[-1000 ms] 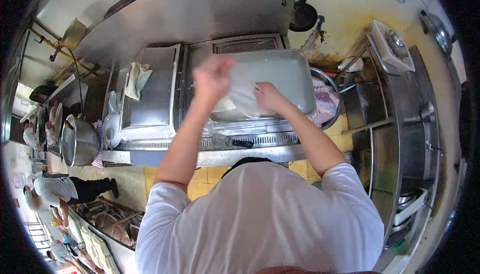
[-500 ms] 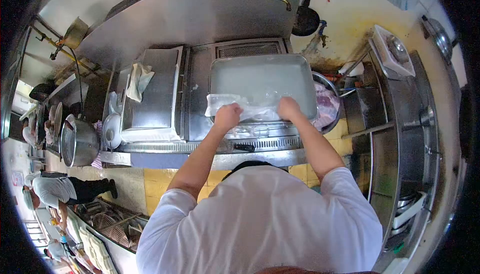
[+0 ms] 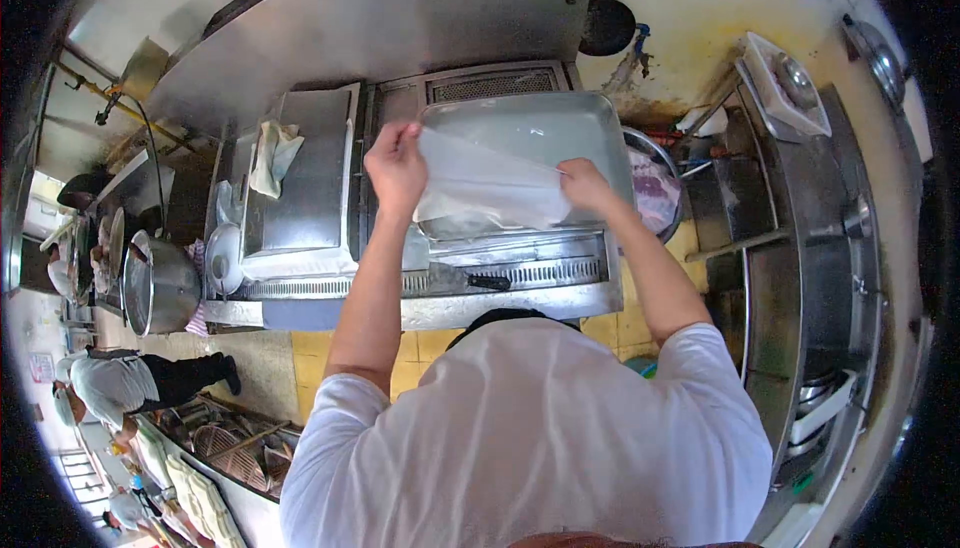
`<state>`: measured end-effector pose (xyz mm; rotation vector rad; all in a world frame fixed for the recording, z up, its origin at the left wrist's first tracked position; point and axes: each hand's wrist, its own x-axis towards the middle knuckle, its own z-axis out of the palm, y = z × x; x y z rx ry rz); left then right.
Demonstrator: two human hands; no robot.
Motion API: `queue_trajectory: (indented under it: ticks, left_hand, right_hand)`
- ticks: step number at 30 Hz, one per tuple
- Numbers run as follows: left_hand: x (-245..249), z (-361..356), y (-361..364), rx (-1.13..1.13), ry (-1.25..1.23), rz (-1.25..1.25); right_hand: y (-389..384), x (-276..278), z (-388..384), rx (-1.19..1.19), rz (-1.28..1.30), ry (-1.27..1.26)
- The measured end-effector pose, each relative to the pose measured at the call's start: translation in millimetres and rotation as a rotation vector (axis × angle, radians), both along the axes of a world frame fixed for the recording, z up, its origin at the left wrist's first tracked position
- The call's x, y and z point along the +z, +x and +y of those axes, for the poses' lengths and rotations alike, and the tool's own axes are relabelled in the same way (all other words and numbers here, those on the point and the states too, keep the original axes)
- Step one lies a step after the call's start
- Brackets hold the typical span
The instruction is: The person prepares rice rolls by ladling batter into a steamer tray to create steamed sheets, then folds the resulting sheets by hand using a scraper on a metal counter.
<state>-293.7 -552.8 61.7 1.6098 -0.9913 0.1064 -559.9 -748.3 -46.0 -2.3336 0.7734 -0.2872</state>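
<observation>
A thin, translucent white sheet (image 3: 492, 180) stretches between my two hands over the large metal tray (image 3: 604, 120). Its upper left corner is pinched by my left hand (image 3: 397, 170), which is raised at the tray's left edge. My right hand (image 3: 585, 186) grips the other end, over the tray's right half. The sheet's lower edge hangs near the tray's front rim. Inside, the tray's surface looks wet and shiny. In front of it, a black-handled tool (image 3: 488, 282) lies on the steel counter's slotted strip.
Right of the tray stands a metal basin (image 3: 655, 188) of raw meat. A steel cover (image 3: 305, 173) with a crumpled cloth (image 3: 275, 158) on it is to the left, beside a large pot (image 3: 160, 286). Shelving (image 3: 840, 278) lines the right side. A person (image 3: 115, 383) stands far left.
My left hand has moved up and left, lifting the sheet's end and pulling it taut. My right hand has risen slightly, still gripping it. The sheet lay bunched along the tray's front before.
</observation>
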Motion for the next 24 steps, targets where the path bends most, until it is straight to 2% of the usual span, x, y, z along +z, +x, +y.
queue_trajectory:
  ticks: [2,4,5,6,7,8,9,10,11,12,13,15,17,18,19,20,21,22,24]
  left_hand:
    - [-45,9,27,0.194,-0.029,0.077]
    - [-51,30,38,0.285,0.163,0.178]
    - [-82,34,52,0.288,0.195,0.189]
    - [-98,39,56,0.387,0.332,0.16]
    - [-110,47,62,0.37,0.44,0.158]
    - [-115,52,64,0.347,0.545,0.159]
    - [-112,52,61,0.349,0.546,0.154]
    - [-108,47,54,0.268,0.602,0.166]
    - [-105,39,46,0.187,0.656,0.178]
    - [-114,23,43,0.095,0.532,0.166]
    - [-124,5,37,0.007,0.407,0.155]
    - [-57,-20,-16,-0.326,0.334,0.23]
    - [8,-29,-48,-0.627,0.444,0.244]
    - [25,-35,-51,-0.62,0.438,0.24]
    - [39,-42,-51,-0.573,0.429,0.134]
    - [54,-46,-53,-0.525,0.421,0.029]
    - [75,-44,-57,-0.462,0.354,0.052]
    - [88,-45,-60,-0.459,0.351,0.047]
    - [107,-50,-65,-0.368,0.106,-0.149]
  right_hand:
    - [-29,-23,-19,-0.039,0.064,-0.091]
    - [-49,-27,-32,-0.066,0.127,-0.186]
    - [-53,-21,-36,-0.086,0.134,-0.028]
    - [-49,-14,-36,-0.1,0.14,0.132]
    - [-41,-6,-33,-0.087,0.132,0.14]
    - [-33,7,-30,-0.131,0.04,0.291]
    - [-28,23,-27,-0.18,-0.051,0.437]
    - [-22,47,-17,-0.183,-0.055,0.435]
    - [-10,76,-2,-0.162,-0.171,0.498]
    - [1,97,10,-0.137,-0.286,0.56]
    - [10,109,14,-0.135,-0.287,0.558]
    - [30,128,16,-0.016,-0.145,0.318]
    - [43,157,22,0.035,-0.186,0.348]
    - [48,170,24,0.075,-0.229,0.38]
    - [53,180,27,0.083,-0.231,0.373]
    - [58,188,30,0.09,-0.539,0.459]
    - [63,193,33,0.096,-0.847,0.544]
    - [69,195,33,0.101,-0.85,0.541]
    - [79,194,32,0.162,-0.816,0.585]
